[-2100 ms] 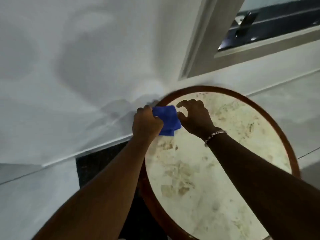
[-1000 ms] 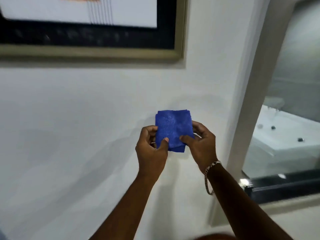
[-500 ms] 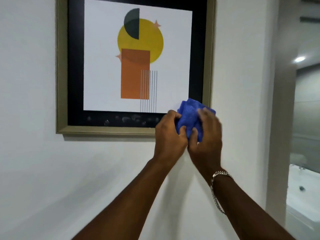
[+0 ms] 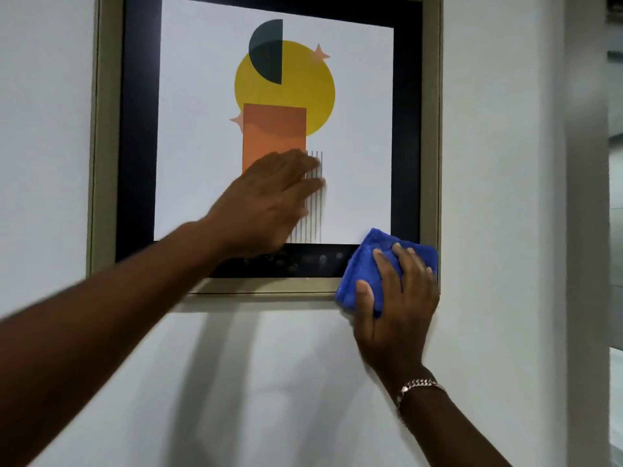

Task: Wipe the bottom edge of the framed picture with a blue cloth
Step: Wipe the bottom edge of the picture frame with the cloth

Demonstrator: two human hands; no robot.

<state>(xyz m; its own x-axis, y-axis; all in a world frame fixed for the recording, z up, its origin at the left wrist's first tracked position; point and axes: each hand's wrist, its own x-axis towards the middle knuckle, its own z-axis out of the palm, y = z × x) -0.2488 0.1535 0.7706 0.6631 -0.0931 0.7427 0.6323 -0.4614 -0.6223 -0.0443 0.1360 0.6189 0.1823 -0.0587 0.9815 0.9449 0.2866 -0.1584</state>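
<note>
A framed picture point(image 4: 101, 163) with a dull gold frame, black mat and an abstract yellow and orange print hangs on the white wall. Dusty smudges mark the black mat point(image 4: 313, 261) along its bottom. My right hand point(image 4: 394, 315) presses a folded blue cloth point(image 4: 367, 264) flat against the frame's bottom right corner, fingers spread over it. My left hand point(image 4: 266, 203) lies flat and open on the glass over the lower middle of the print, holding nothing.
The white wall point(image 4: 269, 382) stretches below and left of the frame. A wall corner point(image 4: 569, 230) runs vertically just right of the picture, with a darker opening at the far right edge.
Both hands gripped the cloth below the picture. Now the left hand has let go and rests on the glass, while the right hand has pressed the cloth onto the bottom right corner.
</note>
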